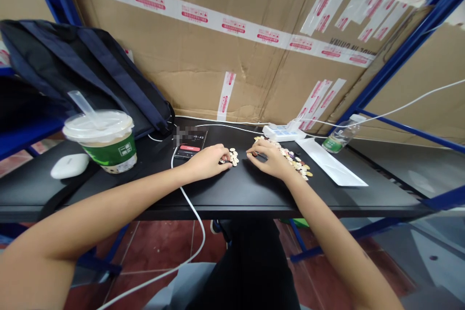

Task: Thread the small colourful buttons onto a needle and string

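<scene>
L hand (209,161) is curling at small round cream pieces (234,157), R hand (273,160) by multicoloured pile (298,164); can't tell grips. Far left, green-banded plastic cup (111,154) w/ straw (83,104) is holding tan drink (104,139).

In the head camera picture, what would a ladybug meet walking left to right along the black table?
White rounded case → cup with a straw → phone → small pile of pale pieces → right hand → plastic bottle.
</scene>
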A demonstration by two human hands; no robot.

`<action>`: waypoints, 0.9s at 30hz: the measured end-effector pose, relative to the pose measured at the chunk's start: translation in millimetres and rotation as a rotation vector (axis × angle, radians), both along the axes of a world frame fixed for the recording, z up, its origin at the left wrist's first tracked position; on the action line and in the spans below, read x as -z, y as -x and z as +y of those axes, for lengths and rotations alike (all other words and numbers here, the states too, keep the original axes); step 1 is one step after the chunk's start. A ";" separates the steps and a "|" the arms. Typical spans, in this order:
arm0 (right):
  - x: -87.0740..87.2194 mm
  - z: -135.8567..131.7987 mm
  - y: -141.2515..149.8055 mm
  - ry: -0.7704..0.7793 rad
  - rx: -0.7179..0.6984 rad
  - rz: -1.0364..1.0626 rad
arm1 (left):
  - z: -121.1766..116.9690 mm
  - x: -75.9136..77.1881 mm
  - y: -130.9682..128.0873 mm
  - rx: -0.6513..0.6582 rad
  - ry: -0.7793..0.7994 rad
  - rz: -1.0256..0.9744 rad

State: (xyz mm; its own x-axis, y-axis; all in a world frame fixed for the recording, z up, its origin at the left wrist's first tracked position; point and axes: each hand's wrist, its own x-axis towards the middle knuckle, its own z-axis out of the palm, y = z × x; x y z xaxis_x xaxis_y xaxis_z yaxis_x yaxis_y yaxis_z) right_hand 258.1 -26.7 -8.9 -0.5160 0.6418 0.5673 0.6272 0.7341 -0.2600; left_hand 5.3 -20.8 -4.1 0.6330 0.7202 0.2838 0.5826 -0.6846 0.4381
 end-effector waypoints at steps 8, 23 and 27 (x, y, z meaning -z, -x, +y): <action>-2.6 -11.7 23.6 0.070 -0.155 -0.087 | 3.9 0.8 1.0 0.014 0.079 0.014; 6.3 -16.7 26.2 0.237 -0.262 0.083 | 7.1 1.8 -3.4 0.117 0.429 -0.266; 4.9 -16.9 26.3 0.246 -0.282 0.136 | 8.9 1.2 -4.3 0.107 0.565 -0.330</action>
